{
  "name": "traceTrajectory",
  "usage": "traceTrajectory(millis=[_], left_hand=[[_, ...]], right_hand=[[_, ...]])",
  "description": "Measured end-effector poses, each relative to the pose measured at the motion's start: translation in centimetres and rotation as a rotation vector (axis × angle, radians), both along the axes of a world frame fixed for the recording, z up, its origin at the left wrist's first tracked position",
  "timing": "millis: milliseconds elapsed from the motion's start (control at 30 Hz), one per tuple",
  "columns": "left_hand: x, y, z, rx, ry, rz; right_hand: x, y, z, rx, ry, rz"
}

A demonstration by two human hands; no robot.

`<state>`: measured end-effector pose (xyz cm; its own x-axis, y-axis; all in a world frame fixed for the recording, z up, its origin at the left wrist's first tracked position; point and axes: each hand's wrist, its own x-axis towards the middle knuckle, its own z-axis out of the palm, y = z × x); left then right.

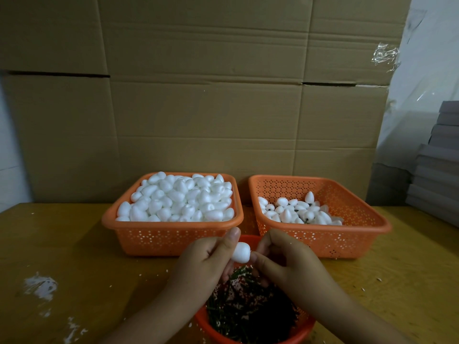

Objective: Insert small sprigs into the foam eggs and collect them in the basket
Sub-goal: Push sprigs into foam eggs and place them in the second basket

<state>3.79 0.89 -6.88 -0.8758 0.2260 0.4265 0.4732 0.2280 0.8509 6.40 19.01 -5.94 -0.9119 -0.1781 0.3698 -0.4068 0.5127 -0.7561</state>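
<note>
Left hand [206,259] gripped one foam egg [240,252] at 6 o'clock; right hand [285,259] fingers pinched at its tip, sprig hidden. Done basket [360,219] at 1 o'clock barely filled; supply basket [173,234] at 11 heaped. Most work left.

Two orange baskets stand side by side at the back of the desk [62,244]: the left basket [171,232] heaped to the rim with foam eggs, the right basket [347,234] only part filled, open from above. A narrow gap parts them. The sprig bowl [301,331] sits near the front edge. Bare desk lies open to both sides. A cardboard wall [198,108] closes the back.
</note>
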Motion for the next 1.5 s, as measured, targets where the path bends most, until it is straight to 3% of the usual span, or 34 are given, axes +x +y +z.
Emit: traceTrajectory(millis=[933, 1233, 1500], left_hand=[[-0.3, -0.2, -0.3, 0.025, 0.001, -0.041], [-0.1, -0.3, -0.2, -0.062, 0.061, -0.045], [0.3, -0.3, -0.1, -0.078, 0.046, -0.055]], right_hand=[[-0.1, 0.1, 0.1, -0.008, 0.045, -0.025], [0.3, 0.2, 1.4, -0.051, -0.129, 0.131], [0.3, 0.0, 1.3, -0.084, -0.098, 0.107]])
